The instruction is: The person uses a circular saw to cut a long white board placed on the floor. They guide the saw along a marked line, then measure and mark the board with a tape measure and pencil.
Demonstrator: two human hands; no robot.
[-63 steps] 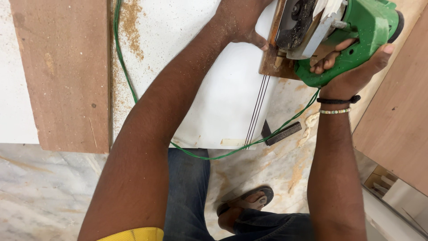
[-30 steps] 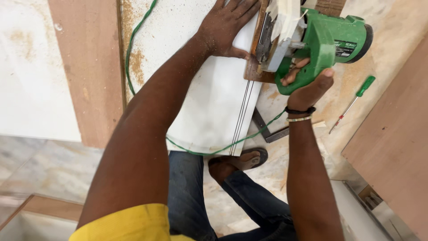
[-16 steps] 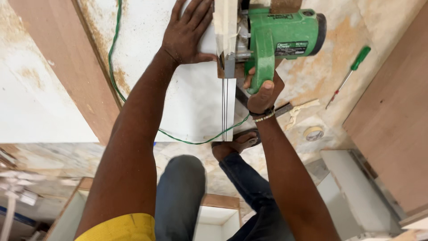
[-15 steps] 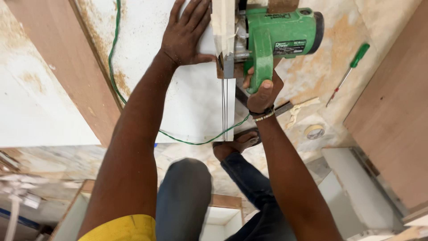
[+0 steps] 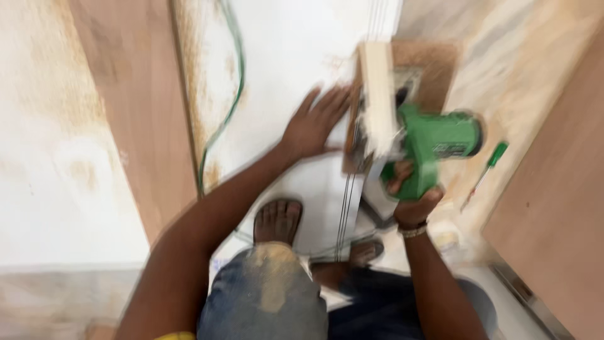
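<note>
Green circular saw (image 5: 434, 148) has advanced along the white board (image 5: 296, 75); right hand (image 5: 412, 195) fingers clamped on it, left hand (image 5: 314, 123) fingers spread flat on the board.

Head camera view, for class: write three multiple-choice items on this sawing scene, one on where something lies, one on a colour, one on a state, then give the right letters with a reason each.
1. Where does the screwdriver lie?
A. on the floor beside the saw
B. in the left hand
C. on the white board

2. What colour is the power saw body?
A. red
B. green
C. yellow

3. How is the left hand?
A. clenched in a fist
B. lifted in the air
C. spread flat on the white board

Answers: 1 A, it lies on the dusty floor by the saw. 2 B, the housing gripped by the right hand is green. 3 C, the fingers are splayed, pressing the board.
</note>
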